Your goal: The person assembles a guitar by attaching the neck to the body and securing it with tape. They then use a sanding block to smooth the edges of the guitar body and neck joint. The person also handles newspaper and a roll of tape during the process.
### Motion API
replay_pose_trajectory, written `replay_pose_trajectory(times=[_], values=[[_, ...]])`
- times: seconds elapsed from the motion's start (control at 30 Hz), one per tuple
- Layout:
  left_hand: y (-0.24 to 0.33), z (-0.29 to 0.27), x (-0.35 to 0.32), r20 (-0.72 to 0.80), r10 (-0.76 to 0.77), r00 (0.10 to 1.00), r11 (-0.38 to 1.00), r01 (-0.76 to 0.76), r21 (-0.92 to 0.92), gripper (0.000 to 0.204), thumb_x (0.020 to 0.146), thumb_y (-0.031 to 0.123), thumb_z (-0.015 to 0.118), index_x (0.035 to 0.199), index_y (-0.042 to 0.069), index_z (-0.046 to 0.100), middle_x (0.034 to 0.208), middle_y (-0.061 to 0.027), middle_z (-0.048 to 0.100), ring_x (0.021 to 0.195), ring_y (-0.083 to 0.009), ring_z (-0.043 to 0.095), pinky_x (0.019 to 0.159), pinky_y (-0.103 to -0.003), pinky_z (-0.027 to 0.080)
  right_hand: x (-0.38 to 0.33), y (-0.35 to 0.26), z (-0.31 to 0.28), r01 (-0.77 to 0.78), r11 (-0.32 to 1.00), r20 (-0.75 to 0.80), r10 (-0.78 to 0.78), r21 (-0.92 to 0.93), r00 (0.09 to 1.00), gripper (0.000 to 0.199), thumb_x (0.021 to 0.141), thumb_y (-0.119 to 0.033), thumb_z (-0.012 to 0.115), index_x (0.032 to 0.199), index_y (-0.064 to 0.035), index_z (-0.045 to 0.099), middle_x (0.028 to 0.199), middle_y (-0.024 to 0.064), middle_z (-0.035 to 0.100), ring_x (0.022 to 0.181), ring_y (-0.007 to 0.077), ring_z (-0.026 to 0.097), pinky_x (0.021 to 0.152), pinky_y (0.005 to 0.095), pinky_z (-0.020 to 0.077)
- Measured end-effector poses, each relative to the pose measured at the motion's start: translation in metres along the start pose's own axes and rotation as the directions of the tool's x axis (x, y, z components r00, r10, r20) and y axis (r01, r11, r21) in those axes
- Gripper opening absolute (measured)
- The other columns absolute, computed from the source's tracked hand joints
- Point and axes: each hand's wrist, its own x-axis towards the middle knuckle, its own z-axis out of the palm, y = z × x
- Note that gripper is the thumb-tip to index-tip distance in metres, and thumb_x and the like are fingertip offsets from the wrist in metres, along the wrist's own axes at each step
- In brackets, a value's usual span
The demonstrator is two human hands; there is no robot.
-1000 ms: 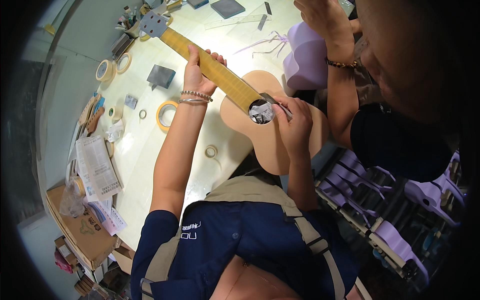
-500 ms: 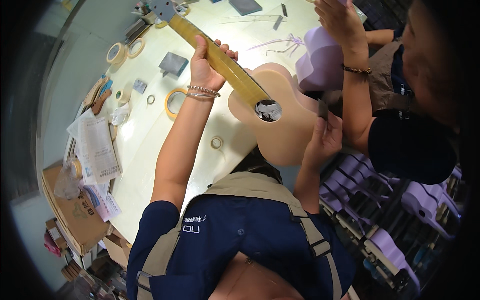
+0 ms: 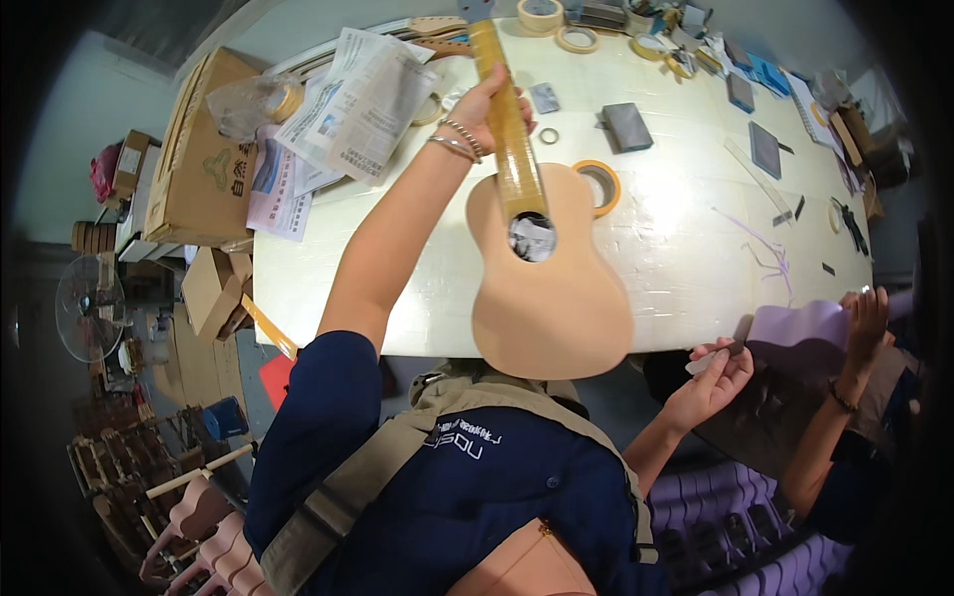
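My left hand [image 3: 494, 114] is wrapped round the neck of an unpainted, pale wooden ukulele [image 3: 552, 313]. Yellow tape [image 3: 515, 171] covers the front of the neck, and crumpled paper [image 3: 532, 236] fills the sound hole. The body stands out past the near table edge, above my lap. Away from the ukulele, to its lower right, my right hand [image 3: 708, 389] pinches a small flat grey strip [image 3: 702, 364] between thumb and fingers. The strip's exact kind is not clear. Close by on the right, a co-worker's hand [image 3: 868, 316] is at a purple ukulele [image 3: 800, 326].
On the table [image 3: 397, 288] lie an orange tape roll [image 3: 599, 187], a grey block [image 3: 627, 127] and purple strips [image 3: 770, 260]. Newspapers [image 3: 360, 104] and a cardboard box [image 3: 199, 159] sit at the left. Racked purple bodies [image 3: 720, 526] stand low right, pinkish ones [image 3: 214, 536] low left.
My view has swung left. The ukulele has turned more upright, its body toward me. My right hand, with the grey strip, has come away from the body's edge.
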Motion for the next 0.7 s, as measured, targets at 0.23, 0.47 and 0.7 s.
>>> replay_pose_trajectory(times=[0.23,0.47,0.7], values=[[0.034,-0.169,-0.085,-0.301,0.043,0.953,0.999,-0.05,-0.017,0.051,0.085,0.054,0.062,0.093,0.006,0.047,0.076,-0.0085,0.054,0.067,-0.0236,0.057,0.07,-0.043,0.051,-0.069,0.02,0.11,-0.185,0.979,0.411,0.203,-0.083,0.889,0.011,0.096,-0.006,0.05,0.106,-0.002,0.049,0.084,0.005,0.055,0.067,0.0092,0.052,0.063,0.0224,0.0445],[0.009,-0.245,-0.083,-0.384,-0.122,0.915,0.989,0.082,-0.12,0.041,0.091,0.044,0.06,0.093,0.005,0.049,0.079,-0.0084,0.056,0.07,-0.0228,0.059,0.075,-0.042,0.054,-0.127,0.038,0.201,-0.303,0.922,0.559,0.388,-0.242,0.733,0.018,0.093,-0.005,0.056,0.11,0.0014,0.054,0.092,0.005,0.059,0.076,0.0103,0.06,0.07,0.0234,0.0494],[0.001,-0.25,-0.112,-0.197,0.346,0.917,0.479,0.008,0.878,0.072,0.087,0.043,0.066,0.132,-0.004,0.035,0.108,-0.0192,0.061,0.095,-0.0287,0.065,0.08,-0.037,0.054,-0.142,0.077,0.263,0.142,0.867,0.72,0.293,-0.477,0.63,0.007,0.083,-0.002,0.067,0.089,-0.0021,0.064,0.082,0.0054,0.06,0.074,0.0146,0.06,0.064,0.0233,0.051]])
